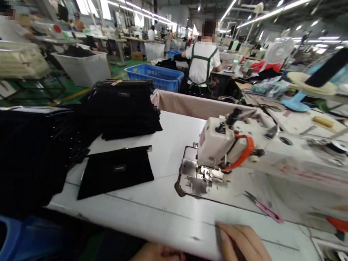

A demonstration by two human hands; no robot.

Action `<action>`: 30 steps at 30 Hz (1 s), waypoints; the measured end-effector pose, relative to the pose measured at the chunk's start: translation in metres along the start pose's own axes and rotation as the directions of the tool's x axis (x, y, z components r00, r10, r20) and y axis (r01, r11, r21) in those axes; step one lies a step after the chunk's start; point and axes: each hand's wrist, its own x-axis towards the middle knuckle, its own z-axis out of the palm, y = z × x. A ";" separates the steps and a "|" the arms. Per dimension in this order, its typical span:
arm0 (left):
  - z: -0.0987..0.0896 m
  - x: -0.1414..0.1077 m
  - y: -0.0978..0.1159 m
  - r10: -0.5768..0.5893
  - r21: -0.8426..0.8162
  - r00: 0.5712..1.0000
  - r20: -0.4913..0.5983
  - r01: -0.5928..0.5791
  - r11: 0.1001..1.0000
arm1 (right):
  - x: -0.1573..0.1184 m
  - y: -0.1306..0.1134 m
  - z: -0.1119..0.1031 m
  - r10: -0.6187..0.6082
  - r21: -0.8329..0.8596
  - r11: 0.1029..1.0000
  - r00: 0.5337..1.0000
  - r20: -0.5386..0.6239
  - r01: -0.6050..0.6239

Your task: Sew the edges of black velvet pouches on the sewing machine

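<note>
Black pouch (118,172): flat, left of sewing machine (217,144). Left hand (156,259): fingers curled, grip indeterminable. Right hand (250,251): fingers bent at table (173,138) edge, hold indeterminable. Step: seemingly between pieces; next needs free fingers.

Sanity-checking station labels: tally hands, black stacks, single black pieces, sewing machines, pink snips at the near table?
Hands: 2 (left hand, right hand)
Black stacks: 2 (nearer stack, farther stack)
Single black piece: 1
Sewing machine: 1
Pink snips: 1
Total: 7
</note>
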 end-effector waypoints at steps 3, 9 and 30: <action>-0.010 -0.018 0.016 -0.036 -0.307 0.984 0.174 0.089 0.947 | 0.005 -0.035 0.005 0.195 0.319 0.922 0.975 0.106 -0.219; -0.045 -0.009 0.077 0.162 0.032 0.946 -0.282 -0.159 0.987 | 0.023 -0.100 0.014 0.324 0.801 0.195 0.808 0.493 -0.567; -0.033 0.051 0.072 0.123 0.127 0.971 -0.205 -0.098 0.987 | 0.028 -0.080 0.008 0.554 0.845 -0.321 0.639 0.533 -0.427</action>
